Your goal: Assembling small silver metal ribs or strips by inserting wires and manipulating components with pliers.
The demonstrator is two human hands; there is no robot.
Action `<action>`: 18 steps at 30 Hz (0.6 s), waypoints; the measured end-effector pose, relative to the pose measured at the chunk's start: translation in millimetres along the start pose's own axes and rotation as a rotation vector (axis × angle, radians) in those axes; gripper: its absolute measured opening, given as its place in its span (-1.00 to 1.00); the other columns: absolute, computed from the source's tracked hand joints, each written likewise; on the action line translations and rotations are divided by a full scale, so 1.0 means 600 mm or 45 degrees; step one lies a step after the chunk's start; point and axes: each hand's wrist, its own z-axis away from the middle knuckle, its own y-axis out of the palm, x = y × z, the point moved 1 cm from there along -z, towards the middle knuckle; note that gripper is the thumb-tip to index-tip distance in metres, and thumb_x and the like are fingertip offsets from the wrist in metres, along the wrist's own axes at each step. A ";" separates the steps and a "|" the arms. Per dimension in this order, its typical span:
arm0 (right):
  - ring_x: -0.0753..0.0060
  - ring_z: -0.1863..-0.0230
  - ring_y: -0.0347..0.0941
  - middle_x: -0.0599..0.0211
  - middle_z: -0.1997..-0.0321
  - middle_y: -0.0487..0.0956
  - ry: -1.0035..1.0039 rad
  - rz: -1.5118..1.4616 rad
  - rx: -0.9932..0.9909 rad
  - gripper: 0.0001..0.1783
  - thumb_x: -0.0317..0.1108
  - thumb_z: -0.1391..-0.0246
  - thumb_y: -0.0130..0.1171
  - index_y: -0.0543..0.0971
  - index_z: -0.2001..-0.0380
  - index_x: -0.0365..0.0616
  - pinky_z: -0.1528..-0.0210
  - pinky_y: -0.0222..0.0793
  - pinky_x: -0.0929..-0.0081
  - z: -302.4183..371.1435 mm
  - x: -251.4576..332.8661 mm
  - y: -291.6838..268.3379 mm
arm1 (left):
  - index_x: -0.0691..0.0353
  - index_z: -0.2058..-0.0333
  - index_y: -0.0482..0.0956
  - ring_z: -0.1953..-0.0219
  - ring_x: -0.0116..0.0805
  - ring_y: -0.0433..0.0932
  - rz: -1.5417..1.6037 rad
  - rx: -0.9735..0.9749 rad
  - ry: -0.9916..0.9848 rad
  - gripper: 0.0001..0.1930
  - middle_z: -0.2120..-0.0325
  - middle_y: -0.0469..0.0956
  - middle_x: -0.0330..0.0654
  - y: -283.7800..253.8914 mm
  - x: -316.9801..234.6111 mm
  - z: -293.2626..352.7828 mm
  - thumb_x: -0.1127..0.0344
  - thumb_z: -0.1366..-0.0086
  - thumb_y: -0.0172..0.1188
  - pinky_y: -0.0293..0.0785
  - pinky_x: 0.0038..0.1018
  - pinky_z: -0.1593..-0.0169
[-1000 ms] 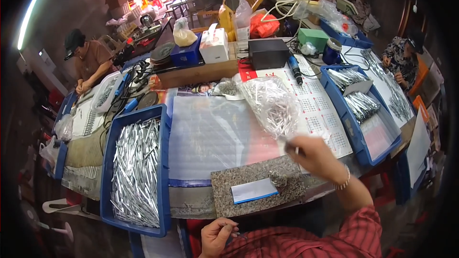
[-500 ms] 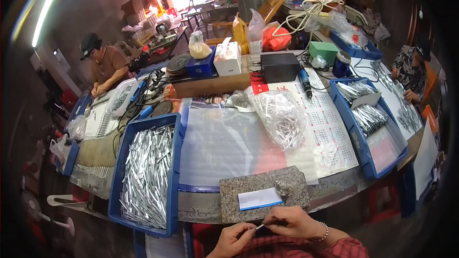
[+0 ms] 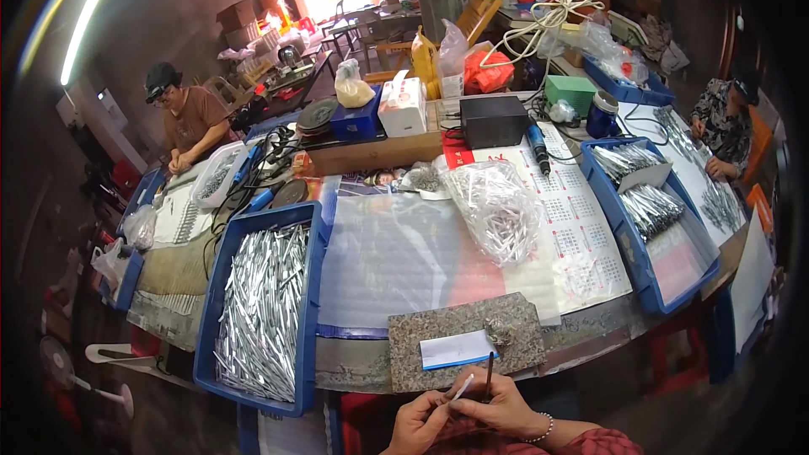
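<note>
At the bottom edge, my left hand (image 3: 419, 425) and my right hand (image 3: 501, 409) are close together below the table's front. A thin white stick (image 3: 461, 388) is pinched in my left hand. In my right hand a thin dark rod (image 3: 488, 376) stands upright, its lower end next to the stick. Just beyond them lies a speckled stone slab (image 3: 459, 333) with a white and blue card (image 3: 455, 349) and a small grey lump (image 3: 501, 330) on it. A clear bag of white sticks (image 3: 497, 206) rests further back on the table.
A blue tray (image 3: 312, 286) full of silvery sticks sits at my left, another blue tray (image 3: 628, 253) at my right. A black box (image 3: 493, 120), a tissue box (image 3: 403, 108) and cables crowd the far side. One person works at far left (image 3: 190, 122), another at far right (image 3: 720, 122).
My right hand came back from the bag of sticks to my lap and met my left hand. The view tilted up, showing more of the far room.
</note>
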 end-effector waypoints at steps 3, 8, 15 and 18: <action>0.59 0.29 0.39 0.39 0.30 0.46 0.017 -0.020 -0.037 -0.91 -0.49 -0.08 0.17 0.55 0.33 -0.26 0.22 0.31 0.63 0.004 -0.005 0.000 | 0.32 0.31 0.47 0.50 -0.66 0.42 0.036 0.003 -0.052 -0.91 0.53 0.48 -0.34 0.005 -0.007 0.001 0.46 -0.34 -0.01 0.37 -0.70 0.40; 0.73 0.48 0.39 0.41 0.30 0.49 -0.118 0.007 -0.027 -0.91 -0.52 -0.14 0.09 0.48 0.26 -0.22 0.54 0.30 0.77 0.004 0.005 -0.002 | 0.33 0.28 0.48 0.50 -0.66 0.42 0.079 0.031 -0.128 -0.90 0.51 0.49 -0.33 0.007 -0.011 0.004 0.46 -0.35 -0.01 0.37 -0.71 0.39; 0.68 0.53 0.40 0.17 0.24 0.59 -0.074 -0.127 -0.120 -0.92 -0.58 -0.14 0.03 0.47 0.28 -0.27 0.52 0.31 0.74 0.012 0.006 -0.016 | 0.29 0.22 0.50 0.52 -0.65 0.44 0.165 0.056 -0.063 -0.88 0.48 0.50 -0.31 -0.003 0.013 0.009 0.41 -0.36 0.01 0.38 -0.71 0.43; 0.67 0.46 0.48 0.27 0.35 0.61 0.055 -0.076 -0.159 -0.86 -0.57 -0.08 0.15 0.50 0.25 -0.27 0.49 0.37 0.74 0.017 0.011 -0.005 | 0.29 0.21 0.50 0.53 -0.65 0.44 0.176 0.033 -0.074 -0.86 0.48 0.50 -0.31 -0.011 0.012 0.009 0.38 -0.37 -0.01 0.37 -0.70 0.44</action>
